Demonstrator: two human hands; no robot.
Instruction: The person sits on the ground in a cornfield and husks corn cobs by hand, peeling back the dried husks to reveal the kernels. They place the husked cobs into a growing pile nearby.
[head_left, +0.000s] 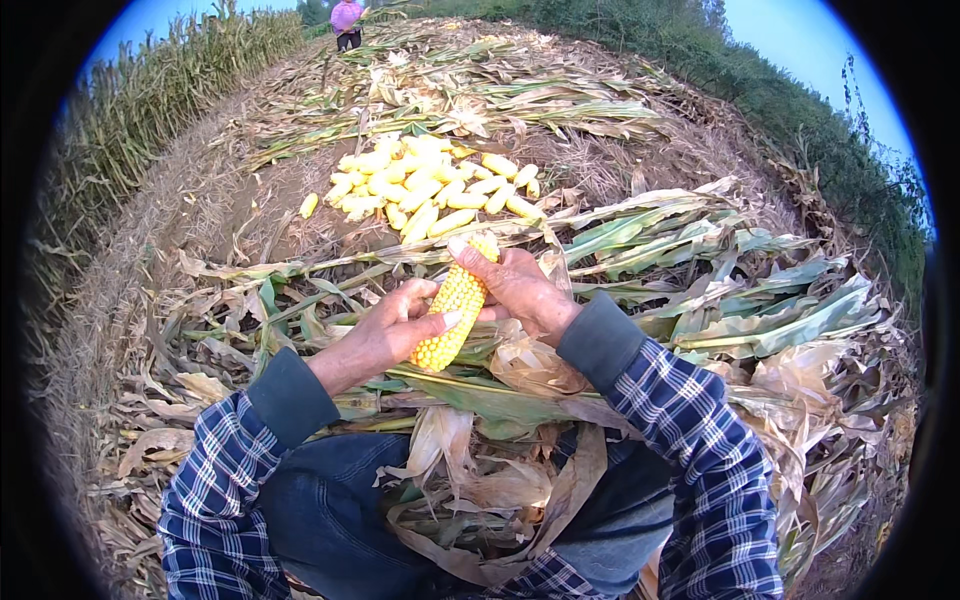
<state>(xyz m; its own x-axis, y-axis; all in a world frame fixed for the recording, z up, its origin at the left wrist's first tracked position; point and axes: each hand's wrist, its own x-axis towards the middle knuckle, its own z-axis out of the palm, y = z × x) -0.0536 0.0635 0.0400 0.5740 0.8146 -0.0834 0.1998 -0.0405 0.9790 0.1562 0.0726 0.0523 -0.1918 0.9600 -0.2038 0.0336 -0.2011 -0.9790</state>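
Observation:
A husked ear of corn (452, 311), its yellow kernels bare, is held upright and slightly tilted between both hands. My left hand (390, 326) grips its lower left side, thumb laid across the kernels. Around the upper end is my right hand (517, 285), with its thumb near the tip. Dry, pale husks (536, 360) lie just below my right hand, and more husks (495, 487) rest between my legs. Beyond the hands, a heap of husked yellow corn ears (420, 180) lies on the soil, with a single ear (308, 205) apart at its left.
Cut corn stalks (697, 262) with green and dry leaves lie across the ground before me and to the right. Standing corn (165, 97) lines the left; green bushes (780, 112) line the right. Another person (346, 19) stands far off at the top.

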